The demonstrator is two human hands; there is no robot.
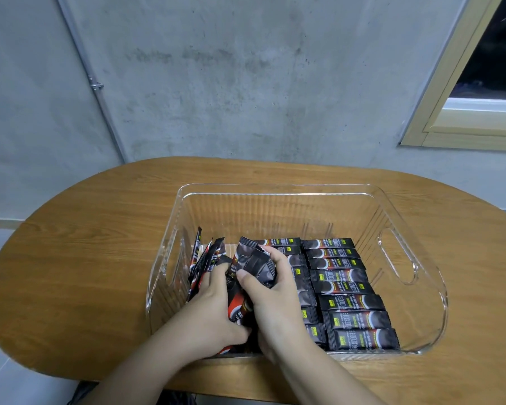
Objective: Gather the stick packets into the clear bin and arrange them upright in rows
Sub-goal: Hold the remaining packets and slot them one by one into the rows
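Both hands are down in the clear bin (398, 267) on the wooden table (79, 247): the right hand (270, 290) curls round a bundle of stick packets (254, 263), the left hand (209, 302) presses straight-fingered on loose packets (205, 258) leaning near the left wall. Neat rows (345, 290) fill the right side; the far end stays free.
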